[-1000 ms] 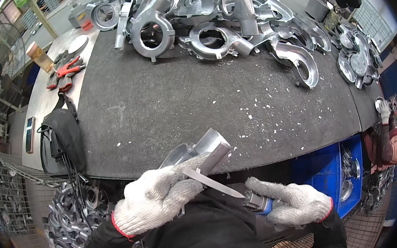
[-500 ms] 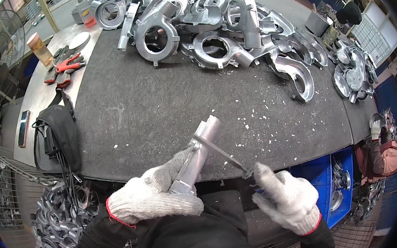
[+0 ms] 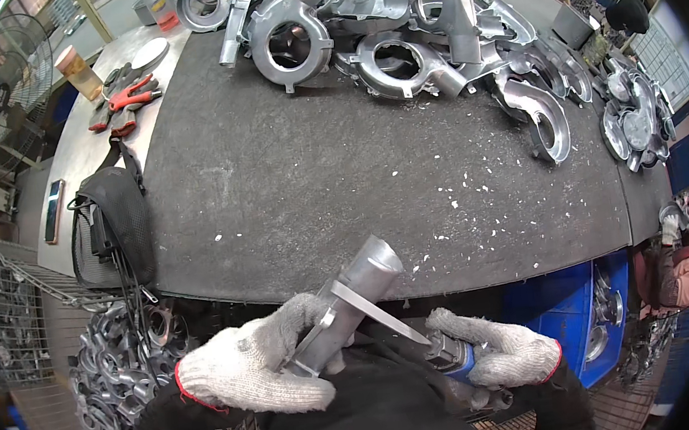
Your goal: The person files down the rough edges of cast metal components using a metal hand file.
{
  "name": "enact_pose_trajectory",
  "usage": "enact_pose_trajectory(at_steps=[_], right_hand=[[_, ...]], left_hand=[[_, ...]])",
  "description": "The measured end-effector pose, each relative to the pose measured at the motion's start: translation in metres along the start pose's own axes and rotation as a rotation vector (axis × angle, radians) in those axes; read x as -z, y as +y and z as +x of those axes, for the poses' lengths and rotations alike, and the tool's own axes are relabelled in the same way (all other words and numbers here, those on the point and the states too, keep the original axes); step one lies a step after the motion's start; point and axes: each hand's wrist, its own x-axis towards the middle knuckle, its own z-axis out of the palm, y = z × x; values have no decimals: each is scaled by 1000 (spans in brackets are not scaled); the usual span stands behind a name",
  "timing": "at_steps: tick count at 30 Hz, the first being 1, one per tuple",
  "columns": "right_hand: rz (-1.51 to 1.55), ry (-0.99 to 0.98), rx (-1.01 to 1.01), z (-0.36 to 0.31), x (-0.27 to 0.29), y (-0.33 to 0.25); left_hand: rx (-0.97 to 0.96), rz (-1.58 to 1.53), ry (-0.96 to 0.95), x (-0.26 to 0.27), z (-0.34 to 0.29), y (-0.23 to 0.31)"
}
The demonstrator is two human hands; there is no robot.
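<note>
My left hand [image 3: 251, 363], in a white knit glove with a red cuff edge, is closed around a silver cast-metal part [image 3: 370, 273]. Its tube-like end points up and away from me, over the table's near edge; the lower portion is partly hidden by my fingers. In my right hand [image 3: 514, 350], gloved the same way, is a power file [image 3: 458, 356] with a blue body and metal head. The long flat blade [image 3: 380, 314] crosses the casting's near right side and appears to touch it. Part of the tool's body is hidden behind my fingers.
Many similar castings [image 3: 396, 67] are heaped along the far side of the dark mat [image 3: 289, 170]. A black mesh bag [image 3: 114, 222], phone [image 3: 54, 212] and red-handled pliers [image 3: 134, 93] lie at left. A blue bin [image 3: 569, 313] stands below right, near another person [image 3: 686, 271].
The casting and both hands have come lower and closer to me. The power file has turned, showing its blue body, and the blade lies across another spot. The view has shifted slightly.
</note>
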Motion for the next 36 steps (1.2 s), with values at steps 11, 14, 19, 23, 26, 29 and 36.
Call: enact_pose_trajectory(at_steps=[11,14,19,23,26,29,36], right_hand=[[39,8,-120,-6,-4,-2],[134,-124,11,-9,0,6],[-478,-28,-213,-11,-4,-33],[-831,72,242,-14,-2,-5],[-1061,297,408,-13,-14,6],[-1239,497,450,-16,-27,8],[-1299,933,572,-12,-26,18]], left_hand=[[-101,26,323,-29,16,-13],[-212,114,335,-34,15,-11],[-446,406,418,-41,19,-15],[-322,285,375,-41,16,-5],[-299,298,364,-35,19,-2],[-106,5,100,-19,28,-2],[-169,113,95,-14,43,22]])
